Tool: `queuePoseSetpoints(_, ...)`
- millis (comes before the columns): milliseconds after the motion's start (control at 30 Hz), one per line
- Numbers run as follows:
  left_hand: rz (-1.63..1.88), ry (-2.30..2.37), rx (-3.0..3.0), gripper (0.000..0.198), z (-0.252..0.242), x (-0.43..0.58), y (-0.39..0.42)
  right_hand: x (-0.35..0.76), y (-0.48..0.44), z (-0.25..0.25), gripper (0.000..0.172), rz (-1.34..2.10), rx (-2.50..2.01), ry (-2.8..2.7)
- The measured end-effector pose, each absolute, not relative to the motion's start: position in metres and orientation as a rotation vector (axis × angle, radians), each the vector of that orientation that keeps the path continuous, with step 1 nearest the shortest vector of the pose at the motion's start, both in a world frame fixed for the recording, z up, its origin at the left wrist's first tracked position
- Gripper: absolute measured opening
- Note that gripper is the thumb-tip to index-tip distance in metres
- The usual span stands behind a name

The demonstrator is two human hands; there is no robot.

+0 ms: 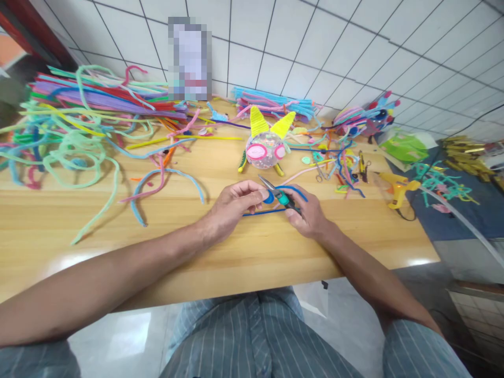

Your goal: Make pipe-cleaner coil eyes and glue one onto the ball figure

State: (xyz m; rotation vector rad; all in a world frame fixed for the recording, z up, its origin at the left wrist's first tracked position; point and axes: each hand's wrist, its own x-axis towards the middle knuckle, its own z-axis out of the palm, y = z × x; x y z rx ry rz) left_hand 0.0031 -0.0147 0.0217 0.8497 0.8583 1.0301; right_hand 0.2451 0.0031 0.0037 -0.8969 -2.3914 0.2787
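Note:
My left hand (241,202) is closed in a pinch on a small blue pipe cleaner coil (269,197). In my right hand (309,214) is a pair of pliers (280,194) with teal and black handles, its pointed jaws directed up and left beside the coil. A blue pipe cleaner strand (294,191) arches over the pliers to my right fingers. Another dark blue strand (264,212) lies on the table under my hands. Just beyond stands a clear ball figure (263,152) with yellow ears and pink-rimmed eyes. Green and yellow ends stick out beneath it.
Bundled and loose pipe cleaners (98,105) cover the table's left side. Another bundle (275,105) lies by the tiled wall. Small scissors (321,173) and scraps lie right of the figure. A yellow glue gun (397,186) with a cord rests near the table's right edge.

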Motion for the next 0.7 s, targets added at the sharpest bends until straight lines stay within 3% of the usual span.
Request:
queuePoseSetpoints(133, 1.059, 0.883, 0.899, 0.022, 0.018, 0.002, -0.012, 0.261, 0.007, 0.010, 0.044, 0.316, -0.863, -2.422)
queuePoseSetpoints(500, 1.097, 1.013, 0.982, 0.022, 0.012, 0.000, -0.006, 0.372, 0.026, 0.003, 0.051, -0.069, -1.122, -2.586)
queuePoseSetpoints(633, 1.107, 1.013, 0.946, 0.026, 0.010, 0.002, -0.008, 0.336, 0.015, 0.015, 0.052, 0.027, -1.186, -2.425)
queuePoseSetpoints(700, 1.116, 1.007, 0.905, 0.026, 0.009, 0.003, -0.008, 0.297, 0.003, 0.023, 0.043, 0.229, -1.225, -2.265)
